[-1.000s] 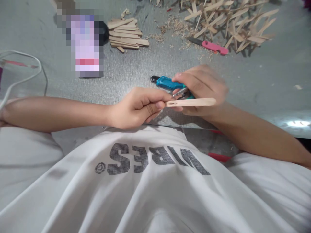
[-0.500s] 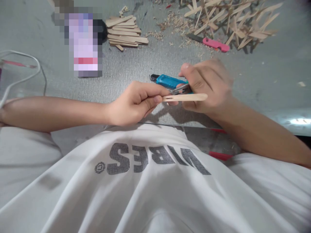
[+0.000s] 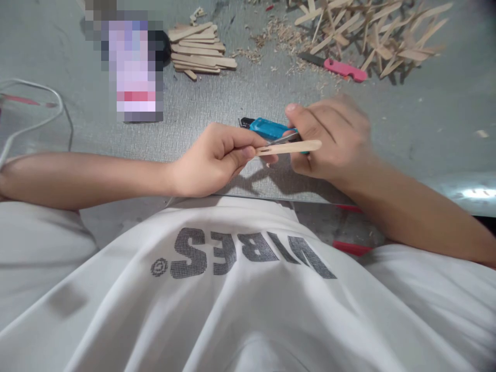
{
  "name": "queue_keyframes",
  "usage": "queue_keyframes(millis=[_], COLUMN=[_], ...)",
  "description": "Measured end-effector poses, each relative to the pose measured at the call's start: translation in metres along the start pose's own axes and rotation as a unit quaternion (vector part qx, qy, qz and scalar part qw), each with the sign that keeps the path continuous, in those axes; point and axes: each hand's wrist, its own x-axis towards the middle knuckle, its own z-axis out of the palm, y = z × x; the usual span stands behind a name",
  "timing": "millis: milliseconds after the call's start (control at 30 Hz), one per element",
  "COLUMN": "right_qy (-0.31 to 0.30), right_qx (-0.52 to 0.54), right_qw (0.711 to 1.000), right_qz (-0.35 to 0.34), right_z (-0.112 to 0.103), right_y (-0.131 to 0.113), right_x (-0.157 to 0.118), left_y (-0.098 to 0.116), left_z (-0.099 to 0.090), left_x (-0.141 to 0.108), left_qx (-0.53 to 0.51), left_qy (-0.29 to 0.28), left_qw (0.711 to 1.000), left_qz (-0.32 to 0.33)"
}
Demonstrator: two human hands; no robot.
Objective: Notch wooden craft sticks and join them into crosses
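Observation:
My left hand (image 3: 222,157) pinches a flat wooden craft stick (image 3: 294,147) between thumb and fingers. A small slit or notch shows in the stick close to my left thumb. My right hand (image 3: 333,134), somewhat blurred, is closed on a pointed metal tool (image 3: 287,138) with a bit of teal at its handle. It looks like small scissors, but the fingers hide most of it. The tool's tip meets the stick near the notch. Just behind, on the table, lies a blue utility knife (image 3: 269,128) with a black end.
A fanned pile of craft sticks (image 3: 197,51) lies beyond my left hand, near a pixelated device (image 3: 135,72). Wood shavings (image 3: 287,33), a pink-handled folding knife (image 3: 344,70) and several crossed sticks (image 3: 380,39) lie at the back right. A white cable (image 3: 29,119) curves at the left.
The craft stick has tilted, its free end rising slightly and shifting left. My left hand has moved up a little, and the tool in my right hand sits at a flatter angle.

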Motion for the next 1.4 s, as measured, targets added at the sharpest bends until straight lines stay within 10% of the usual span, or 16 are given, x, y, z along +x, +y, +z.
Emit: queue_keyframes(millis=[733,1067,1400], right_qy=[0.054,-0.029,-0.014], right_qx=[-0.072,-0.102,0.008], right_qw=[0.995,0.994,1.0], right_qz=[-0.047,-0.016,0.007], right_z=[-0.006,-0.02,-0.028], right_y=[0.006,0.015,-0.001], right_x=[-0.001,0.001,0.018], left_y=[0.02,0.035,0.023], left_z=[-0.019,-0.022,-0.023], left_x=[0.008,0.013,0.012], left_qx=[0.179,0.244,0.148], left_qy=[-0.006,-0.017,0.008], left_qw=[0.978,0.964,0.987], left_qz=[-0.106,-0.106,-0.056])
